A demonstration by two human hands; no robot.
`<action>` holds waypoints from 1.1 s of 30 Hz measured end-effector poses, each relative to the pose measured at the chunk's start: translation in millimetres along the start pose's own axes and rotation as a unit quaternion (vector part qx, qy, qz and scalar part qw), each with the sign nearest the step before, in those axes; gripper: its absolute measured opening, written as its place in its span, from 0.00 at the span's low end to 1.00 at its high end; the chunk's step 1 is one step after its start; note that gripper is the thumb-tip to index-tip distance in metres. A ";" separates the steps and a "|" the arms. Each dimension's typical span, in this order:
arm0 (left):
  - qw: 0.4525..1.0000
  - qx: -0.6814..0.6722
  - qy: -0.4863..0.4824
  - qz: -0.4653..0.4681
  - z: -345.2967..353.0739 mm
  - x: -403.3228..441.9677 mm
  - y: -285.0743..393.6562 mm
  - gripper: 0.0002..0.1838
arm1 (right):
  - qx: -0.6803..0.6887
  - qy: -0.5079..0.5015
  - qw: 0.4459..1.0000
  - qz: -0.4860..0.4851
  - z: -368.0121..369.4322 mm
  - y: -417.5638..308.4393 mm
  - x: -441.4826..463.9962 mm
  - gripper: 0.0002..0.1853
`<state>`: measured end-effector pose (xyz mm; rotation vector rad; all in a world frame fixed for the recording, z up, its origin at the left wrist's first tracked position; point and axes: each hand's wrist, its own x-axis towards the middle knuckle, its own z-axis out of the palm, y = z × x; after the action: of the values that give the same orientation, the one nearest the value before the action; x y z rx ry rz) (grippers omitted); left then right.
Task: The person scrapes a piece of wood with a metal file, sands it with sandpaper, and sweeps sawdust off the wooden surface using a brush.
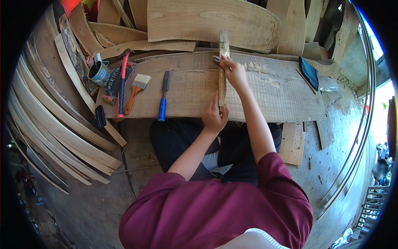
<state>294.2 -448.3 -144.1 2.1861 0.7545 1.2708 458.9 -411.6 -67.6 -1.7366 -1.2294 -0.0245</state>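
Observation:
A narrow wooden strip (pixel 223 43) lies across the wide plank, pointing away from me. My left hand (pixel 214 117) grips its near end, with fingers along the left side and the thumb on the right. Farther up, my right hand (pixel 235 74) reaches over the strip, its fingers closed on a small dark block-like piece (pixel 217 60) at the strip's left edge. I cannot make out exactly what that piece is. To the left of my hands lies a blue-handled chisel (pixel 163 97), its blade pointing away from me.
The wide plank (pixel 282 95) spans my lap area. On its left are a paintbrush (pixel 137 92), a red-and-black hammer (pixel 122 85) and a tin can (pixel 99 72). A dark teal cloth pouch (pixel 309 74) lies right. Curved wood strips (pixel 62 133) fan out left; boards (pixel 207 20) stack behind.

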 end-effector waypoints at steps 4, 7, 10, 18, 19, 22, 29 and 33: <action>1.000 0.007 -0.005 -0.003 1.1 0.0 -1.8 0.30 | -0.020 -0.015 0.997 0.072 -3.4 -3.7 16.4 0.11; 0.998 0.025 0.031 0.049 3.8 0.1 -3.5 0.30 | -0.007 -0.012 0.998 0.060 -7.4 -4.5 -6.6 0.12; 0.997 0.021 0.050 0.061 5.6 0.2 -5.9 0.29 | 0.035 0.003 0.999 -0.006 -8.9 -9.9 -52.1 0.12; 1.000 0.011 -0.025 0.011 9.8 -6.5 -14.9 0.26 | 0.092 0.003 0.995 0.043 -17.4 -51.6 -135.1 0.10; 1.000 0.013 -0.024 0.011 7.6 -4.7 -13.2 0.26 | 0.080 -0.003 0.996 0.043 -15.0 -44.7 -128.2 0.10; 0.999 -0.002 0.019 0.044 4.1 0.1 -8.9 0.27 | 0.059 0.013 0.997 0.037 -3.4 -21.3 -85.0 0.09; 0.999 0.020 -0.013 0.040 2.9 -2.2 -11.3 0.31 | 0.070 0.005 0.995 0.073 -0.6 23.5 33.1 0.11; 0.999 0.015 0.008 0.044 0.3 1.3 -4.0 0.30 | 0.007 -0.007 0.993 0.115 -6.8 2.0 5.8 0.12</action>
<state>294.2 -444.6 -146.1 2.2586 0.6939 1.3294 466.4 -412.3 -62.4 -1.8589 -1.0303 0.1313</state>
